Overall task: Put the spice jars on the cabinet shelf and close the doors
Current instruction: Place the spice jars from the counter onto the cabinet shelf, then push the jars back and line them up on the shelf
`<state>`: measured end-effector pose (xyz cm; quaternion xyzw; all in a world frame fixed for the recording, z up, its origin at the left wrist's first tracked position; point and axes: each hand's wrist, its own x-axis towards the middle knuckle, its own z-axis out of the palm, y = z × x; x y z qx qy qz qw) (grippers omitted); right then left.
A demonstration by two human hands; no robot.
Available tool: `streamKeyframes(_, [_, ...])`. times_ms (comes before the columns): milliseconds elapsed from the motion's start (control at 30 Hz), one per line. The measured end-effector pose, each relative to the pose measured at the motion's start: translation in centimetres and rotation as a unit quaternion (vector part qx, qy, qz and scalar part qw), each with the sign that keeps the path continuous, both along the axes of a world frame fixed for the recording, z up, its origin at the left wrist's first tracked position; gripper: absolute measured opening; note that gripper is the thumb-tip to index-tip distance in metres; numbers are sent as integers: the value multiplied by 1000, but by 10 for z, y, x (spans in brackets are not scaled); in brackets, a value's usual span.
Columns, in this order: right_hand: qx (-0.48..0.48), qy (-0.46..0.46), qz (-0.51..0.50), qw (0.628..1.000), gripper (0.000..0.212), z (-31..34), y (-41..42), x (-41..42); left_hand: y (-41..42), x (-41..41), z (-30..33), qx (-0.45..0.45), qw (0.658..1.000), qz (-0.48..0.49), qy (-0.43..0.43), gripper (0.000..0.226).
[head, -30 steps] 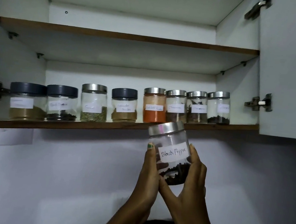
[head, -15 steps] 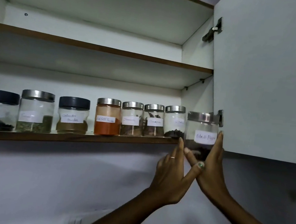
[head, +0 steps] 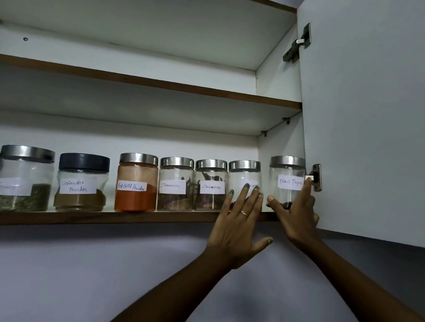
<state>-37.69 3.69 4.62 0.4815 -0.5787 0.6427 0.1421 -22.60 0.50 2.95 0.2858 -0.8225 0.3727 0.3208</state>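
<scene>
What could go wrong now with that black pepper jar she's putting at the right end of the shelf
The Black Pepper jar sits at the front edge of the shelf, tight against the lower door hinge; if the right hand lets go too soon, it might tip off. Closing the right door could catch it. The left hand has straight fingers against the neighbouring jar and might nudge it into the row.

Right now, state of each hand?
Left hand: open, fingers straight, fingertips against a clear steel-lidded jar on the wooden shelf.
Right hand: holding the clear steel-lidded jar labelled Black Pepper, thumb and fingers around it.
</scene>
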Motion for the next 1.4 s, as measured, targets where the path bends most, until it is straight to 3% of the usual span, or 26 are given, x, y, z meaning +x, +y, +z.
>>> streamKeyframes(767, [45, 17, -118, 992, 96, -13, -41, -10, -37, -17, -12, -19, 999, 25, 10, 86])
streamKeyframes(900, [-50, -4, -184, 982, 75, -24, -21, 1, -23, -7, -15, 13, 999, -35, 7, 82])
streamKeyframes(1033, [-104, 82, -137, 982, 38, -35, 3, 23, 12, 24, -19, 18, 991, -135, 0, 69])
streamKeyframes(1233, [-116, 256, 20, 960, 40, -26, 42, 94, 70, 102, -4, -72, 971, -226, 36, 44])
streamKeyframes(1400, [-198, 407, 65, 889, 36, -18, 66, 176, 106, 184, 18, -146, 965, -213, 52, 27])
